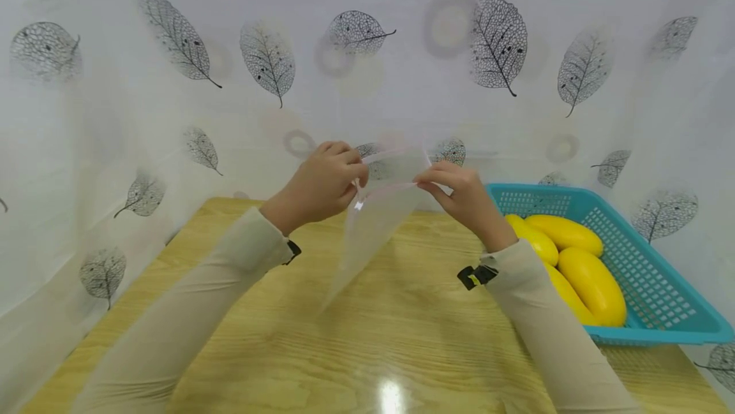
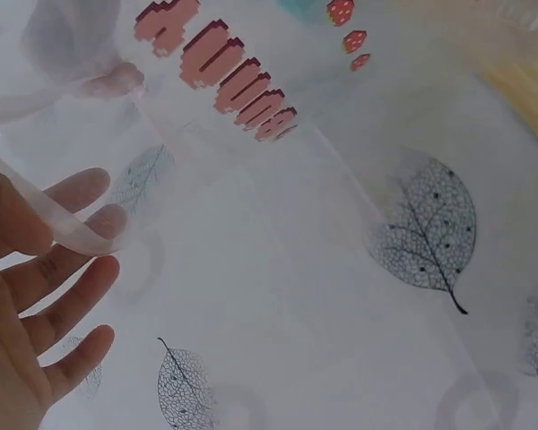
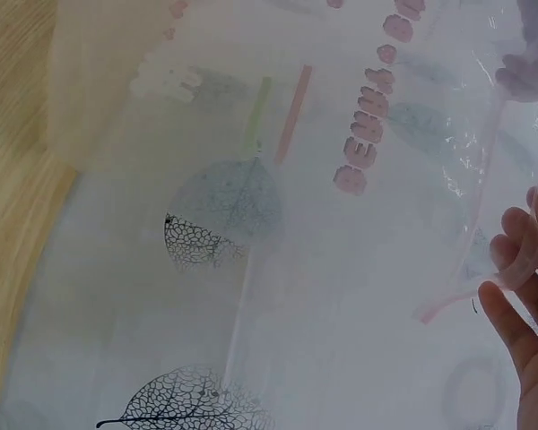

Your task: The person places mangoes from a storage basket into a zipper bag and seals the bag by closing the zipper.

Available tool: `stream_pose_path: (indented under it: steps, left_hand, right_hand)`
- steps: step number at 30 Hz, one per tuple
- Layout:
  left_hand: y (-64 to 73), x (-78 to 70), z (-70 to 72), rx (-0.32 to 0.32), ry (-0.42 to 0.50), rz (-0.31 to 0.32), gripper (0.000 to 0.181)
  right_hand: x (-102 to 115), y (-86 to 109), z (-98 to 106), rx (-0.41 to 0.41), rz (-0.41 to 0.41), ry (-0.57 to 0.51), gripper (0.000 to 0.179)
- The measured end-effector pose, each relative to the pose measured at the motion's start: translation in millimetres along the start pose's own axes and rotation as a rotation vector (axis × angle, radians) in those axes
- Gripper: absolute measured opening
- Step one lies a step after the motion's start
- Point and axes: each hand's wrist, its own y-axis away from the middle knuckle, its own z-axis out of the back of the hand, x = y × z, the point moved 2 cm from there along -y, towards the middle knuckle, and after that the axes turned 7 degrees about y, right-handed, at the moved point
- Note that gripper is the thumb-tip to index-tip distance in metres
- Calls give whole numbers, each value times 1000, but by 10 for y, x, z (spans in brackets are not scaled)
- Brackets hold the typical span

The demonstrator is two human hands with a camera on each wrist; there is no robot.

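Note:
A thin, see-through plastic bag (image 1: 376, 226) with a pinkish rim hangs over the table, its mouth at the top and one corner trailing down. My left hand (image 1: 327, 181) pinches one side of that rim; in the left wrist view the thumb and index finger of the left hand (image 2: 49, 269) have the edge between them. On the opposite side, my right hand (image 1: 459, 191) pinches the rim between thumb and fingers. Both wrist views show pink lettering (image 2: 215, 67) printed on the bag, and the right wrist view adds green and pink stripes (image 3: 291, 112).
A blue plastic basket (image 1: 660, 273) stands at the table's right side, beside my right forearm. Several smooth yellow oblong objects (image 1: 594, 286) lie in it. Behind the wooden table (image 1: 287, 350) hangs a pale curtain (image 1: 390, 101) printed with dark leaves.

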Motion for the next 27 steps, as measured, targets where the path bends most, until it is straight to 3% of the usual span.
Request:
stream_pose_path:
  steps: [5,8,11,14,18,23,27]
  left_hand:
    - [-81,40,15,-52,125,53,18]
    - [-178,87,35,-63,135,138,14]
    - [-286,134,23,37,40,246,23]
    - [-391,157,-16,169,-39,298,29]
    - [-483,158,-67,234,5,383,36]
    - [-485,132,-104,194,81,568,39]
    - [-434,98,-84,129,77,638,37]
  right_hand:
    - [-26,33,-51,-20,-13,-52,19]
    - [-40,36,-51,-17,-25,-91,20]
    - [-56,28,-50,-1,-39,-131,20]
    - [-74,16,-49,17,-49,-176,19]
    - [-75,-9,-46,39,-54,-189,15]
    - [-45,-36,-45,58,-51,-119,12]
    - [-10,-62,-41,53,-29,-76,13]
